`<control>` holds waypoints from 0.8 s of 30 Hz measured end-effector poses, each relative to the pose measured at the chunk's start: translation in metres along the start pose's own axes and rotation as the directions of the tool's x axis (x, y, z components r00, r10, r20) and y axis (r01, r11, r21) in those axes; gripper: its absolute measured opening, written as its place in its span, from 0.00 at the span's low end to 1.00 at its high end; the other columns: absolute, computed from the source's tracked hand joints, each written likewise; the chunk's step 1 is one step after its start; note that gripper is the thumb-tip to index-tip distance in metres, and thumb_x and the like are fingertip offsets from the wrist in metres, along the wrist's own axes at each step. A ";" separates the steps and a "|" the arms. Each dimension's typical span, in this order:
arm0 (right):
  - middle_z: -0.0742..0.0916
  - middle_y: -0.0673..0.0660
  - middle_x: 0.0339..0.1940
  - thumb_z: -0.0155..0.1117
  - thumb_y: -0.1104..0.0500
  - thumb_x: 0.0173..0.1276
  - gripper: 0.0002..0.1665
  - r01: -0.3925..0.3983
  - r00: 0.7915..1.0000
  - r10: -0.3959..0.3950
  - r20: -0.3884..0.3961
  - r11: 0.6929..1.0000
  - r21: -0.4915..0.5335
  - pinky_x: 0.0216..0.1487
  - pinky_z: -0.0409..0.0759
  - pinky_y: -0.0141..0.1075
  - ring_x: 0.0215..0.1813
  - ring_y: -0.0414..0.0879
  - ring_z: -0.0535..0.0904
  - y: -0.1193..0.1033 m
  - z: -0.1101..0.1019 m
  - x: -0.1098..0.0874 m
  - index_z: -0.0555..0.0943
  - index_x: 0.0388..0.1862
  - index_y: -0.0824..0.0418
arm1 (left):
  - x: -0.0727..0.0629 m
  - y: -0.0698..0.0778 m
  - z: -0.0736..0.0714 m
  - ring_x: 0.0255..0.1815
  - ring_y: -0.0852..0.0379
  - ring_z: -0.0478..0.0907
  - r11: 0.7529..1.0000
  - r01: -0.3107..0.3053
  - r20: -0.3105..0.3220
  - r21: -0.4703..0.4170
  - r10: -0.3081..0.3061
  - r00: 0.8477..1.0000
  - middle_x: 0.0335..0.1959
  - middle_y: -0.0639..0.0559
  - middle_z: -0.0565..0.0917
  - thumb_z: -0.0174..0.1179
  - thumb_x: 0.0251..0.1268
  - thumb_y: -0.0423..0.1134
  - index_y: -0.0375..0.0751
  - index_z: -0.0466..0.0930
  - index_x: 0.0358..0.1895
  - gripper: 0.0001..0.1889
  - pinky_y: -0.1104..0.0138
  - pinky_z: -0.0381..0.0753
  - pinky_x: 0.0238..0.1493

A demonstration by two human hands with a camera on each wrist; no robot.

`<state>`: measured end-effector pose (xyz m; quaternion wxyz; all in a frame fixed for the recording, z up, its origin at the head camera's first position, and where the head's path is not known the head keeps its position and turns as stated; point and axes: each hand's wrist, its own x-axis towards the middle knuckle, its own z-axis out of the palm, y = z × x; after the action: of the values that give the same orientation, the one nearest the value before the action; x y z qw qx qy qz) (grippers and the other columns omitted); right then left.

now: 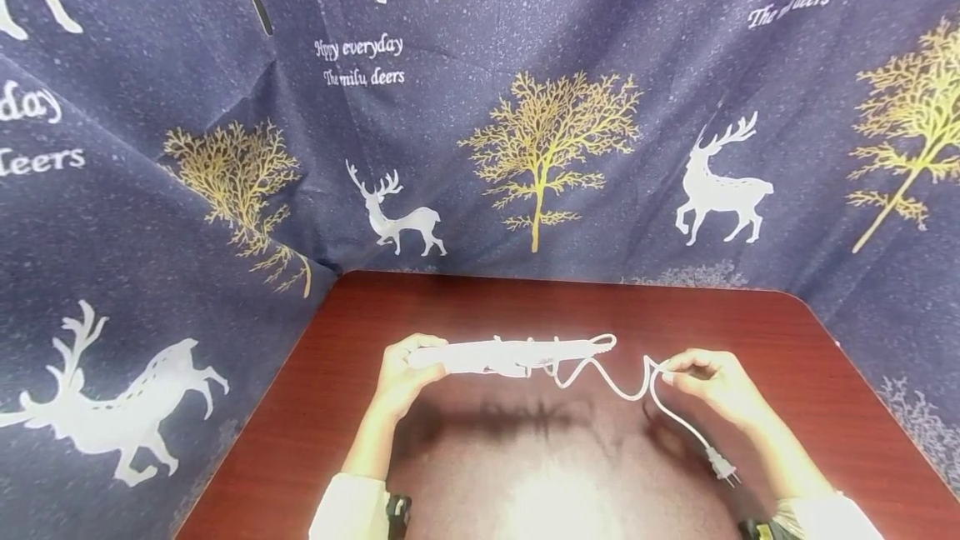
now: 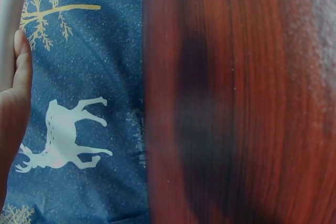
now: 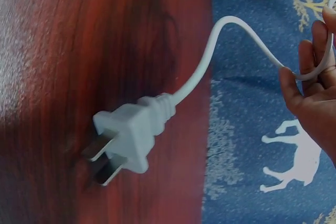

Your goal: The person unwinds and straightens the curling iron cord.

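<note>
The left hand [image 1: 402, 375] curls round the end of one white power strip [image 1: 517, 355]; the right hand [image 1: 726, 387] pinches its single cord [image 3: 210, 51], one two-pronged plug [image 3: 128, 135] dangling nearby.

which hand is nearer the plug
Right. The right hand pinches the cord, with the plug hanging below it; the left hand is farther off, well to the plug's left, gripping the white bar.

White bar [image 1: 517, 354]: surface washed out, left end partly behind left hand [image 1: 401, 373]. Right of bar: right hand [image 3: 316, 109], cropped in right-wrist view. Nearer than bar: table [image 1: 288, 457], front cropped.
</note>
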<state>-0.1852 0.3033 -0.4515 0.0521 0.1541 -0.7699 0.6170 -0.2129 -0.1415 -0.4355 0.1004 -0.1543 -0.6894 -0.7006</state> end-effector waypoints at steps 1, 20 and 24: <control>0.85 0.60 0.31 0.63 0.71 0.59 0.09 -0.002 1.000 0.002 0.001 1.000 -0.002 0.32 0.78 0.35 0.34 0.42 0.80 0.003 -0.002 0.001 0.78 0.37 0.76 | 0.000 0.001 0.000 0.29 0.54 0.77 1.000 -0.002 -0.001 0.001 0.002 1.000 0.30 0.41 0.83 0.64 0.40 0.17 0.22 0.78 0.38 0.16 0.66 0.77 0.28; 0.86 0.55 0.27 0.68 0.61 0.58 0.10 -0.133 0.976 0.051 -0.213 0.912 -0.388 0.29 0.73 0.29 0.28 0.38 0.78 0.036 -0.006 0.028 0.83 0.35 0.67 | -0.001 -0.004 -0.002 0.29 0.55 0.77 0.993 -0.100 0.107 -0.055 0.105 0.989 0.30 0.45 0.83 0.64 0.40 0.16 0.21 0.77 0.36 0.14 0.66 0.78 0.28; 0.86 0.57 0.27 0.67 0.62 0.57 0.10 -0.148 0.969 0.054 -0.242 0.909 -0.390 0.30 0.73 0.28 0.27 0.37 0.78 0.036 -0.002 0.035 0.83 0.35 0.68 | -0.002 -0.005 -0.001 0.29 0.55 0.77 0.993 -0.103 0.118 -0.063 0.110 0.987 0.30 0.45 0.83 0.63 0.40 0.16 0.21 0.77 0.36 0.14 0.66 0.78 0.28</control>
<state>-0.2297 0.3065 -0.4753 0.1378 0.0287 -0.8771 0.4593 -0.2130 -0.1428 -0.4408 0.0912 -0.2363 -0.6649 -0.7027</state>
